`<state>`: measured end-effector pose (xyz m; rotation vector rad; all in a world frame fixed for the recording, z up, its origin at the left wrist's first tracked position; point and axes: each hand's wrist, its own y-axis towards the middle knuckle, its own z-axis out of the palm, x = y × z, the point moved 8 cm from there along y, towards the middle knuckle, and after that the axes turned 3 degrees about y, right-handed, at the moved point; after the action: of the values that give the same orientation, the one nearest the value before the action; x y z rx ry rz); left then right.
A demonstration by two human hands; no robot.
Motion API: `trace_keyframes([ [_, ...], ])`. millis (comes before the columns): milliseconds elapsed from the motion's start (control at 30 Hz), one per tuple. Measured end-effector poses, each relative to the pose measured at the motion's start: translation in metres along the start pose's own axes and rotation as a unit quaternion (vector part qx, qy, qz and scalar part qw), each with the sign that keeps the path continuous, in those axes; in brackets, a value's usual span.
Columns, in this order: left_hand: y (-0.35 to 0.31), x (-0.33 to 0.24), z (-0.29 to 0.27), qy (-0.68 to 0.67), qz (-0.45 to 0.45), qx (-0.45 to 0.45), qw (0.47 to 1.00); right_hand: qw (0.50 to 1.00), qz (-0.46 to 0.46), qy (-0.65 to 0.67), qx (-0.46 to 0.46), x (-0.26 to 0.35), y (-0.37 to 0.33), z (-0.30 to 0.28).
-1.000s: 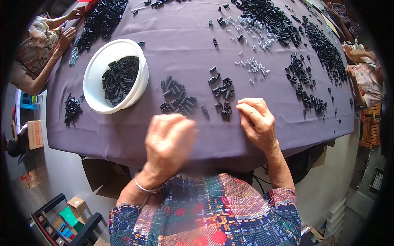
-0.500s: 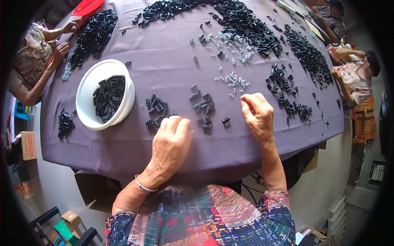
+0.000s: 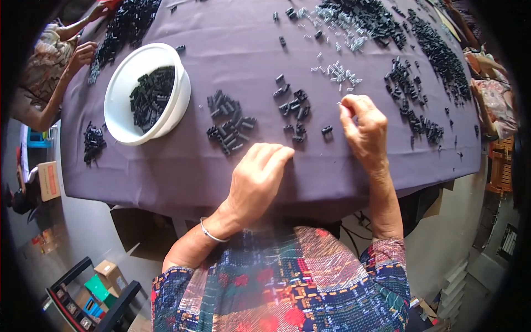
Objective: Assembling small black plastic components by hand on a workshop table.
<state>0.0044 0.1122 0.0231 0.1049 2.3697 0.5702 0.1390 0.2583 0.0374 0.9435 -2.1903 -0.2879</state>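
Observation:
My left hand (image 3: 255, 176) is closed over the cloth, thumb and fingers pressed together at the tips; whatever they hold is hidden. Just beyond it lies a loose pile of short black plastic pieces (image 3: 229, 122). My right hand (image 3: 365, 130) pinches a tiny silvery piece at its fingertips, which looks like a small metal spring (image 3: 339, 103). A scatter of similar silvery springs (image 3: 342, 73) lies just past that hand. Between my hands sits a looser group of black pieces (image 3: 294, 105), with a single black piece (image 3: 327, 130) nearest the right hand.
A white round tub (image 3: 180, 105) partly filled with black pieces stands at left on the purple tablecloth (image 3: 138, 171). A small black heap (image 3: 94, 144) lies beside it. Larger heaps (image 3: 442, 61) spread at far right. Other people's hands (image 3: 83, 55) work at the left edge.
My left hand has come away from the black pile, toward me and to the right. The right hand stays near the springs. The whole view has shifted, with the table higher in it.

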Motion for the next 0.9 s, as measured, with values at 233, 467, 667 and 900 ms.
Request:
trace_keyframes([
  [233, -0.019, 0.014, -0.007, 0.025, -0.083, -0.042, 0.995, 0.992, 0.053, 0.116, -0.001, 0.009, -0.027, -0.008],
  [467, -0.011, 0.008, 0.001, 0.045, -0.061, 0.023, 0.997, 0.978, 0.058, 0.189, 0.06, 0.028, -0.047, 0.006],
  [667, -0.016, 0.015, -0.007, -0.11, -0.13, -0.051, 0.984, 0.968, 0.027, 0.233, 0.085, 0.053, -0.05, 0.017],
  [900, -0.032, 0.034, 0.01, -0.415, -0.367, 0.002, 0.833, 0.957, 0.035, 0.272, 0.095, 0.069, -0.044, 0.022],
])
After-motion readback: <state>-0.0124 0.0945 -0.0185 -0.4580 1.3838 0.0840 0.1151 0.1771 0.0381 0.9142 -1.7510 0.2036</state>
